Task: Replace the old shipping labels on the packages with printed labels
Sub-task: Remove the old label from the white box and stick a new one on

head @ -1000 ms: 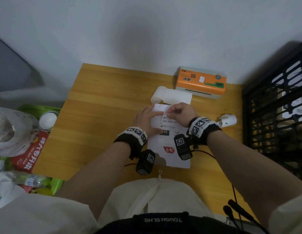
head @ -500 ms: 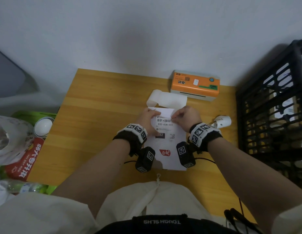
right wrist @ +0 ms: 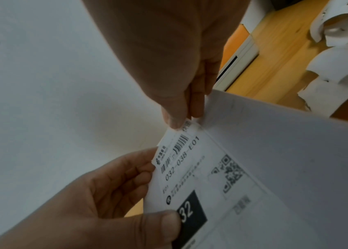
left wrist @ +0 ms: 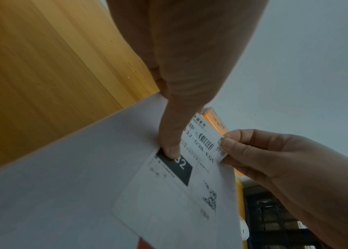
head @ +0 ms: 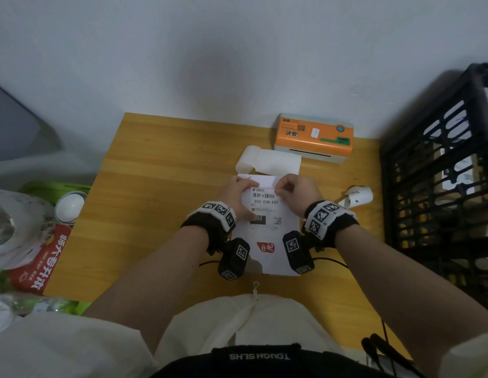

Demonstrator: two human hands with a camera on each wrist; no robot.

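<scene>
Since the earlier frames both hands are sitting a little farther up the white package (head: 267, 241), which is lying flat on the wooden table (head: 161, 186) at the person's 12 o'clock. The right hand (head: 297, 193) is pinching the far right corner of the shipping label (head: 264, 207) between thumb and forefinger, and that corner is standing clear of the mailer. The left hand (head: 238, 199) is gripping the package's left edge, thumb pressing on the label's black "32" block and fingers curled behind the edge.

To peel well, the right hand should be drawing the corner back low and slowly toward 6 o'clock, folding the label over itself rather than lifting it, so that the paper is not tearing. The left thumb should be following just behind the peel line, holding the thin mailer flat. How much of the label is already loose is hard to judge; it seems to be only the top strip.

An orange label printer (head: 315, 137) is standing at 1 o'clock with a curl of paper (head: 267, 160) in front of it.
</scene>
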